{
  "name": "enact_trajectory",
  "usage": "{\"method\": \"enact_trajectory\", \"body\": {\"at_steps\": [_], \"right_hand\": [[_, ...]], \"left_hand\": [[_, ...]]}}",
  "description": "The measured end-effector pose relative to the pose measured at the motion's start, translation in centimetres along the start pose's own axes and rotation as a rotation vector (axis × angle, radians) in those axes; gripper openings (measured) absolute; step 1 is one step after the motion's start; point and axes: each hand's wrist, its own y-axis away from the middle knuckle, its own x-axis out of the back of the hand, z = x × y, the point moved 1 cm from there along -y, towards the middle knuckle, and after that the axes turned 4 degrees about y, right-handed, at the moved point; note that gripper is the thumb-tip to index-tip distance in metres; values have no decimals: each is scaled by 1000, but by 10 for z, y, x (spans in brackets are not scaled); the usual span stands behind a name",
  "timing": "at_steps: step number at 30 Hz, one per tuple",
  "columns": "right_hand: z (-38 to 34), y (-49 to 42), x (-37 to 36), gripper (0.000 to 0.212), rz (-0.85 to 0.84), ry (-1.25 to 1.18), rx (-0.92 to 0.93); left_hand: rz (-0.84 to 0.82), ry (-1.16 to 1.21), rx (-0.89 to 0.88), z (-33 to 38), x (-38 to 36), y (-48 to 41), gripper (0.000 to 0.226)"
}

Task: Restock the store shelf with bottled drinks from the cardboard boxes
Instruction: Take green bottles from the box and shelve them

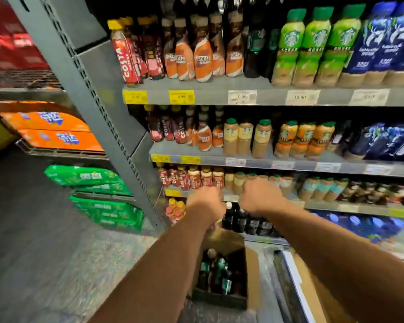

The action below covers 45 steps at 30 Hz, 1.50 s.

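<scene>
Both of my arms reach to the low shelf [350, 207]. My left hand [204, 199] has its fingers curled at the neck of a dark bottle [228, 216] with a pale cap. My right hand [260, 197] is curled over a second dark bottle [240, 220] beside it. I see both hands from the back, so the fingertips are hidden. More dark bottles [259, 227] stand on the bottom shelf just right of these two. On the floor under my arms, the open cardboard box [252, 271] holds several dark bottles [216, 269] with green labels.
The grey shelf upright [96, 96] runs down on the left. Upper shelves carry rows of coffee bottles [203, 54]. Green [107, 210] and orange drink packs [56, 138] are stacked at the left. A flattened cardboard piece [313, 290] lies at the right.
</scene>
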Motion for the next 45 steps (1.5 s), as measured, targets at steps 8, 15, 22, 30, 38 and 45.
{"method": "enact_trajectory", "body": {"at_steps": [8,15,22,30,38,45], "right_hand": [[-29,-20,-107,17,-235,-11,-54],[-25,-45,-189,3,-294,-65,-48],[2,-103,-303,30,-518,-269,-230],[8,-153,-464,32,-684,-495,-403],[-19,-188,-638,49,-917,-674,-696],[-36,-185,-710,44,-837,-905,-1033]], "left_hand": [[-251,26,16,-65,-85,-6,25],[-366,54,80,-112,-160,-27,19],[-495,116,224,-142,-251,-67,19],[-541,266,410,-184,-391,-132,12],[-606,362,570,-248,-549,-174,41],[-595,553,649,-269,-623,-193,53]]}}
